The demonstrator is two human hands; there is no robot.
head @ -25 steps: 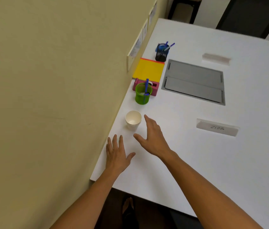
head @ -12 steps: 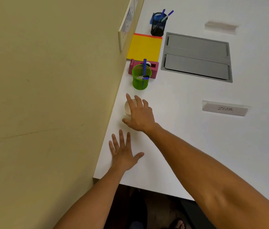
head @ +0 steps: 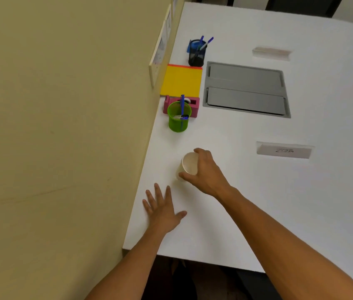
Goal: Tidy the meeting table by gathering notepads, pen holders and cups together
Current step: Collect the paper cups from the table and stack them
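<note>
The right hand (head: pixel 206 172) has its fingers (head: pixel 200 151) and thumb curled round a white paper cup (head: pixel 188 164), which tilts toward the olive wall (head: pixel 63 126) near the left edge of the white table (head: pixel 301 202); the left hand (head: pixel 162 210) lies flat beside it, fingers spread and holding nothing. Further along the wall stand a green mesh pen holder (head: pixel 177 120), a pink tape dispenser (head: pixel 194 105), a yellow notepad (head: pixel 181 81) and a black mesh pen holder (head: pixel 196 54)
</note>
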